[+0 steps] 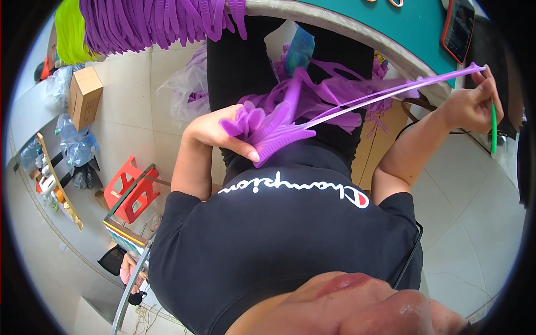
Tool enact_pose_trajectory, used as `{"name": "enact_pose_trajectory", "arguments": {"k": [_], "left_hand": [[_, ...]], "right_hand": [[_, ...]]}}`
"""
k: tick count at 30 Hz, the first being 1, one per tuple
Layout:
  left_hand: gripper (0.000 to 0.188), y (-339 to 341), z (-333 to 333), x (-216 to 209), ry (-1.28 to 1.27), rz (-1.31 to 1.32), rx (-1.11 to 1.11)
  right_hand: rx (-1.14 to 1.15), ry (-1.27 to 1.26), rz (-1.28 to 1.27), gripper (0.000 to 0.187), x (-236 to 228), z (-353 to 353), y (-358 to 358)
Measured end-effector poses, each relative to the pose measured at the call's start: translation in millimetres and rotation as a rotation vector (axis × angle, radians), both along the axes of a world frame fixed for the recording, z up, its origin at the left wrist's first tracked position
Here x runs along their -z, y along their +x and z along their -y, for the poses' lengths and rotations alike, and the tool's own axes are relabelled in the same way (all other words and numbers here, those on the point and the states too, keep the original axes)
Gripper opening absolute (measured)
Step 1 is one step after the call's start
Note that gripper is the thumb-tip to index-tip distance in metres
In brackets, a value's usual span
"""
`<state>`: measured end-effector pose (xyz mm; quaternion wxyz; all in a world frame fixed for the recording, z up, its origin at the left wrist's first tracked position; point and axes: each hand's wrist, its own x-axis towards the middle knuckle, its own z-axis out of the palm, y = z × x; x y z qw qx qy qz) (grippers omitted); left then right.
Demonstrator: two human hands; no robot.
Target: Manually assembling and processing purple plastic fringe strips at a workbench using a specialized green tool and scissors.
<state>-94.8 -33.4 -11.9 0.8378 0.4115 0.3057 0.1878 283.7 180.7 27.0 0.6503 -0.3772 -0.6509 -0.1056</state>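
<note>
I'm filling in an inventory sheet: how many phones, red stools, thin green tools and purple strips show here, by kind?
Phone: 1
Red stool: 1
Thin green tool: 1
Purple strips: too overlapped to count
Total, strips left out: 3

I wear a black short-sleeved fabric T-shirt (268, 240), its front crossed by white looping script lettering (296, 185) that ends toward my right in a small rounded red-and-white emblem (362, 200). A thin black cord (418, 244) runs along my right side. Black fabric trousers (231, 61) cover my thighs. My left grip (220, 133) and right grip (478, 103) are bare.
</note>
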Motion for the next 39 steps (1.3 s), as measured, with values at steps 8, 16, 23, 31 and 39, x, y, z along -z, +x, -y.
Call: {"name": "enact_pose_trajectory", "arguments": {"k": [8,16,23,31,39], "left_hand": [[0.029,48,-7,-8,-0.015,0.142,-0.727],[0.018,93,-17,-20,-0.109,0.075,-1.228],[0.009,100,-17,-20,0.027,0.009,-1.25],[0.01,92,-12,-12,0.205,-0.286,-1.149],[0.021,88,-13,-18,-0.047,0.02,-1.187]], "right_hand": [[-0.946,-1.0,-0.213,0.014,-3,64,-62],[-0.924,-0.521,0.222,0.022,23,129,-119],[-0.803,-0.413,0.328,0.031,32,134,-123],[-0.657,-0.627,0.598,0.02,12,135,-122],[-0.879,-1.198,-0.234,0.013,15,128,-119]]}}
